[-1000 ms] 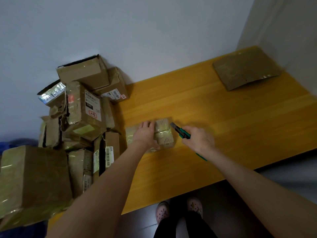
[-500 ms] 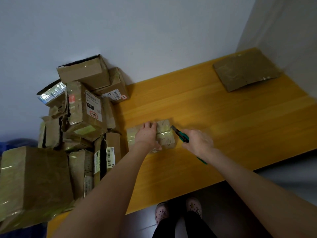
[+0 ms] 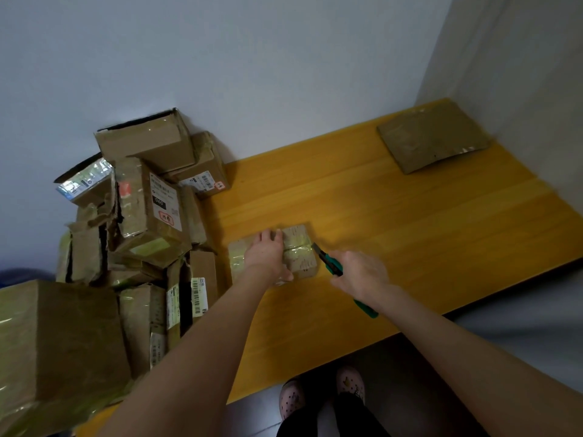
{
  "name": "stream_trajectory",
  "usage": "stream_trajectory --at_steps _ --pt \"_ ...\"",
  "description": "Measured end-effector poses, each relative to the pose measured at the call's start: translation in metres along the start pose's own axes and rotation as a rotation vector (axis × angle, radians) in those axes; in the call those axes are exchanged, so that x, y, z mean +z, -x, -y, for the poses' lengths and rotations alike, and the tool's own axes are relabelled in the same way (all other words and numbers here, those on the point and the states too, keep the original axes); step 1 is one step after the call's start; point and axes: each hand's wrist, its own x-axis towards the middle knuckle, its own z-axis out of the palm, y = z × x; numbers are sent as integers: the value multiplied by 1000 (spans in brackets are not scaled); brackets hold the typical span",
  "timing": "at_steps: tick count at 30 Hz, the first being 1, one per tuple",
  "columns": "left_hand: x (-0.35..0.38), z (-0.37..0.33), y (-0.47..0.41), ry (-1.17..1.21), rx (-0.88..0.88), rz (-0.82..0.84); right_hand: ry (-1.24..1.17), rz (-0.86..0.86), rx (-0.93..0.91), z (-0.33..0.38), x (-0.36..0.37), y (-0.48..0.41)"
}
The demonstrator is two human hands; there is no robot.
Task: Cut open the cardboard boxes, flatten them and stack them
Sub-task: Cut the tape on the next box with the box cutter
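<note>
both hands work at one small taped box (image 3: 299, 250), which lies on the table (image 3: 426, 234) just beside the pile of boxes (image 3: 148, 212). left hand (image 3: 268, 258) rests on top of it with fingers stretched out, pressing it down and grasping nothing. right hand (image 3: 362, 274) is closed around a green utility knife (image 3: 328, 263), whose tip is at the right edge of the box, at the tape seam. i judge this is the cutting step. next move, i think, needs the blade to go along the seam, shallow, and away from the left fingers. the table is yellow wood and stands in a corner of pale walls; the pile fills its left side, and one flattened cardboard (image 3: 432, 141) lies in the far right corner.
</note>
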Motion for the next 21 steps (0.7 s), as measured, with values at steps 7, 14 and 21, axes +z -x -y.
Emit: stream_trajectory --at_steps 7,14,21 --pt "-1 3 0 -16 19 -23 -385 43 129 -17 0 -1" --pt "-1 9 -2 176 -256 -53 -715 -150 365 -4 33 -51" --pt "18 36 6 302 -224 -39 -469 -49 413 2 53 -85"
